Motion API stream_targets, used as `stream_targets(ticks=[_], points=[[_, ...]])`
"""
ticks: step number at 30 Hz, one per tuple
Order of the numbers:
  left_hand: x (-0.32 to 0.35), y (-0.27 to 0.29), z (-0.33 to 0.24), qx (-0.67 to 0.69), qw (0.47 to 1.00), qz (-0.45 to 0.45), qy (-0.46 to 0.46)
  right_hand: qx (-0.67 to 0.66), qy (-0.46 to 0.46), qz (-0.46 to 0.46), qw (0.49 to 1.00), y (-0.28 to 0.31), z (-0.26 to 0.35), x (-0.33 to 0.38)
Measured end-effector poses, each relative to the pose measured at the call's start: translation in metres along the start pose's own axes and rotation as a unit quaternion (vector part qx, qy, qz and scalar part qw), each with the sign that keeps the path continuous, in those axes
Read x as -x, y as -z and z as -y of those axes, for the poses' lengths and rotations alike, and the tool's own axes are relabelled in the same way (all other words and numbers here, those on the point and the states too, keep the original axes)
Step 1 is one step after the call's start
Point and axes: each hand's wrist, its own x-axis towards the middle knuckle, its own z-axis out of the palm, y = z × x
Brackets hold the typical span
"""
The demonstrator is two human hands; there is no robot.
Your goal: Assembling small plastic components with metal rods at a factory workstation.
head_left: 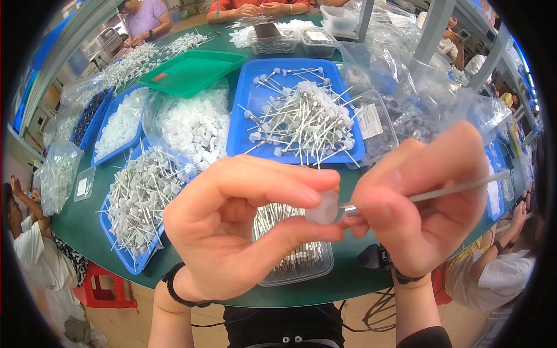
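Note:
Between its thumb and index finger, my left hand [223, 217] pinches a small translucent white plastic cap [322, 211]. My right hand [420, 200] grips a thin pale stick [464, 187] with a shiny metal end that points at the cap. That end is at the cap's right side; I cannot tell whether it has entered. Below my hands, a clear plastic box [326, 274] holds many similar sticks, partly covered by my left hand. Beyond my hands lies a blue tray [241, 134] with a pile of sticks [307, 119] fitted with whitish caps.
Another blue tray [134, 264] of capped sticks stands at the left. Behind it are a bag of white caps [197, 124], a green tray [191, 69] and a blue tray of white pieces [120, 124]. Clear bags [394, 64] crowd the back right. Other people work around the table.

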Motion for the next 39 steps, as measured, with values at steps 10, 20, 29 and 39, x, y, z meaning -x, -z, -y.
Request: stream_targets(ticks=[10, 20, 29, 39], points=[[-0.001, -0.003, -0.001, 0.178, 0.980, -0.032, 0.085, -0.005, 0.003, 0.012, 1.000, 0.002, -0.001, 0.002], [-0.003, -0.002, -0.003, 0.155, 0.984, -0.017, 0.080, -0.036, 0.036, 0.034, 0.998, 0.006, -0.007, 0.002], [-0.003, -0.004, -0.004, 0.225, 0.967, -0.026, 0.121, -0.077, -0.072, -0.026, 0.994, 0.001, 0.008, 0.002], [-0.003, 0.006, 0.002, 0.047, 0.999, 0.019, 0.008, -0.009, 0.038, 0.013, 0.999, 0.004, -0.006, 0.003]])
